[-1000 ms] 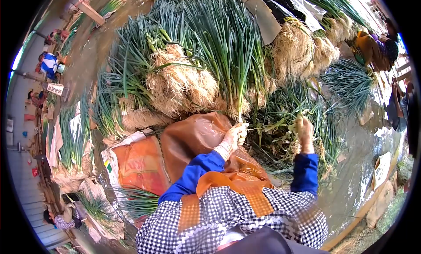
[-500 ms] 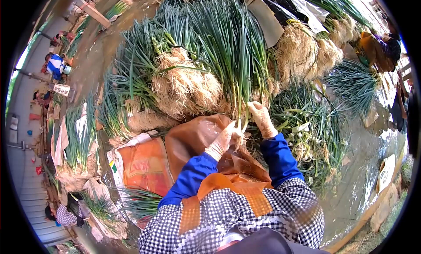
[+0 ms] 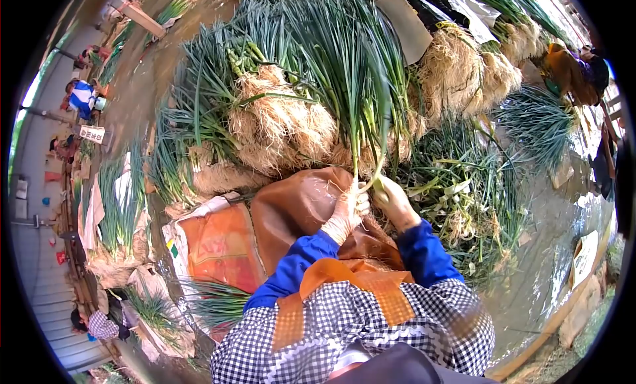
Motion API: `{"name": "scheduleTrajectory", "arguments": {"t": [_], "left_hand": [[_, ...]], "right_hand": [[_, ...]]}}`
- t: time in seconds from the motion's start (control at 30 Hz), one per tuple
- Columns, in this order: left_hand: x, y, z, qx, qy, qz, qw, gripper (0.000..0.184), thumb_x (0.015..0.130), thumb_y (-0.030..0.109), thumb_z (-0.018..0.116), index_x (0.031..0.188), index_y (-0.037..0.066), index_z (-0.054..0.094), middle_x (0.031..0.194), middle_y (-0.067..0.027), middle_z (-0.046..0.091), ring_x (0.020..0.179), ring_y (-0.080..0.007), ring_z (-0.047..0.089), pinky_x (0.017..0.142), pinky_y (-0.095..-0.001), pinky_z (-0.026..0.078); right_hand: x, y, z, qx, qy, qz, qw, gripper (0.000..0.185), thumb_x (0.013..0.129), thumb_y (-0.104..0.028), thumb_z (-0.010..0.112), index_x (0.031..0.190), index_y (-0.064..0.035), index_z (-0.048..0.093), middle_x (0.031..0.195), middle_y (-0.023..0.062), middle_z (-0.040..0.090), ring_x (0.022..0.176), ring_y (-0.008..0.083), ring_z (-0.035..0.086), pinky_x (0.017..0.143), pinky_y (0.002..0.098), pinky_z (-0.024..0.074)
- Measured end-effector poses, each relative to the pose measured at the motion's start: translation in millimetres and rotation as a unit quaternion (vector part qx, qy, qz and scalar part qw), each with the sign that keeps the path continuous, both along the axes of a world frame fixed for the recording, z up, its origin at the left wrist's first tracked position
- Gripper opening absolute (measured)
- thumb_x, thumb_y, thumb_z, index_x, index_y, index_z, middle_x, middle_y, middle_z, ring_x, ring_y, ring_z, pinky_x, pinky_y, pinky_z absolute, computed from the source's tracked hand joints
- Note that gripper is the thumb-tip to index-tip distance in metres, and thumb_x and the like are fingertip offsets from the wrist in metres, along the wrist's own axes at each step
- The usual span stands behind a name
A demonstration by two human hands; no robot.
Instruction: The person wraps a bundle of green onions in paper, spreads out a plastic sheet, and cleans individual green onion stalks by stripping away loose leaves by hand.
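Note:
My left hand (image 3: 346,210) is closed round the pale lower end of a green onion (image 3: 356,155), whose leaves point away from me. Close beside it, my right hand (image 3: 396,204) pinches a pale stalk strip (image 3: 378,170) that bends out from the same spot. Whether that strip is still joined to the onion I cannot tell. Both hands are above the brown apron (image 3: 298,202) over my lap. Just beyond them lies a large heap of green onions (image 3: 324,59) with a tangled clump of roots (image 3: 278,129).
Loose green leaves and trimmings (image 3: 464,185) lie to the right. More rooted bundles (image 3: 454,72) rest at the upper right. An orange sack (image 3: 222,241) is at my left, near another onion bundle (image 3: 218,304). Wet floor (image 3: 543,251) stretches right; other people (image 3: 103,324) sit along the left.
My right hand has moved down and slightly toward me, bending the pinched strip outward. My left hand has turned and closed more tightly; the root end visible before is now hidden.

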State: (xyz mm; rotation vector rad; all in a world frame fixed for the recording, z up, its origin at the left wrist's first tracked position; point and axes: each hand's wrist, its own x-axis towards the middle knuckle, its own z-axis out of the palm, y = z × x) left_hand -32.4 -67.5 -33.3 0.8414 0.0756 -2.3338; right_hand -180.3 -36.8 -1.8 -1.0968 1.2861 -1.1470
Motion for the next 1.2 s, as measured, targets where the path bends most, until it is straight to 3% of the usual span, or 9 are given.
{"name": "scheduleTrajectory", "arguments": {"t": [0.13,0.27,0.4,0.6,0.73,0.8,0.87,1.07,1.2], "left_hand": [[4,-4,-14,-0.026,0.125,0.001,0.992,0.024,0.093,0.03,0.045,0.106,0.011,0.053,0.057,0.0047,0.035,0.042,-0.0073,0.033,0.038,-0.0208,0.029],[-5,2,19,-0.03,0.07,-0.053,0.996,0.03,0.093,0.031,0.045,0.113,0.01,0.051,0.057,0.0053,0.035,0.043,-0.0064,0.033,0.038,-0.0195,0.029],[-4,-4,56,-0.258,0.063,-0.287,0.92,0.049,0.089,0.031,0.054,0.124,-0.001,0.043,0.064,0.0018,0.049,0.052,-0.0077,0.048,0.046,-0.0197,0.042],[35,-43,164,-0.4,-0.021,-0.169,0.901,0.027,0.089,0.014,0.054,0.11,0.0,0.048,0.072,-0.0034,0.05,0.06,-0.0123,0.051,0.055,-0.0259,0.047],[54,-68,99,-0.465,-0.158,-0.063,0.869,0.026,0.092,0.009,0.046,0.117,0.001,0.05,0.09,-0.0087,0.059,0.082,-0.0163,0.059,0.075,-0.0258,0.049],[73,-72,40,-0.782,-0.447,-0.083,0.427,0.03,0.09,0.003,0.045,0.12,-0.002,0.051,0.109,-0.0118,0.059,0.093,-0.0187,0.058,0.086,-0.0245,0.046],[51,-54,25,-0.262,-0.207,0.012,0.942,0.016,0.088,0.005,0.051,0.102,0.001,0.056,0.083,-0.0052,0.059,0.078,-0.0175,0.06,0.076,-0.0279,0.05],[-9,-2,3,-0.192,-0.184,-0.03,0.963,0.017,0.084,0.01,0.06,0.1,0.003,0.058,0.089,-0.0059,0.062,0.076,-0.0179,0.061,0.071,-0.0309,0.051],[-30,21,-20,-0.067,-0.136,-0.034,0.988,0.015,0.084,0.01,0.057,0.094,0.0,0.062,0.083,-0.0058,0.065,0.075,-0.0152,0.061,0.067,-0.0274,0.049]], "right_hand": [[-79,52,10,0.282,-0.027,0.131,0.95,0.021,0.087,-0.025,0.055,0.087,-0.0043,0.058,0.061,-0.0003,0.051,0.059,0.0125,0.055,0.051,0.0279,0.0404],[-147,71,-33,0.15,0.623,0.01,0.768,0.027,0.087,-0.03,0.055,0.096,-0.0062,0.061,0.072,0.0119,0.062,0.065,0.0218,0.061,0.059,0.0308,0.0482],[-69,-9,5,0.047,0.184,0.001,0.982,0.037,0.089,-0.029,0.05,0.119,-0.0061,0.055,0.098,0.0192,0.063,0.087,0.0294,0.062,0.074,0.0342,0.0473],[-46,-145,-35,0.048,0.395,-0.085,0.913,0.039,0.082,-0.042,0.057,0.1,-0.0092,0.063,0.088,0.0141,0.066,0.082,0.0304,0.063,0.074,0.0352,0.0488],[-20,-174,-32,0.146,0.517,-0.007,0.843,0.051,0.071,-0.054,0.063,0.096,-0.0098,0.064,0.088,0.0129,0.065,0.084,0.0325,0.062,0.075,0.0384,0.0487],[-27,-175,-26,0.092,0.515,0.029,0.852,0.044,0.074,-0.049,0.061,0.092,-0.0097,0.063,0.086,0.014,0.065,0.083,0.032,0.062,0.074,0.039,0.0491],[-38,-160,1,0.111,0.489,-0.012,0.865,0.042,0.074,-0.045,0.06,0.089,-0.0063,0.065,0.088,0.0153,0.065,0.084,0.0299,0.063,0.076,0.0379,0.0488],[-40,-79,33,0.157,-0.027,0.059,0.986,0.029,0.08,-0.025,0.061,0.095,0.0001,0.062,0.076,0.0025,0.061,0.068,0.0156,0.058,0.064,0.032,0.0479],[-9,-60,14,0.038,0.394,-0.005,0.918,0.021,0.081,-0.026,0.061,0.078,-0.0056,0.063,0.075,0.0148,0.063,0.069,0.029,0.062,0.062,0.0333,0.0494]]}}
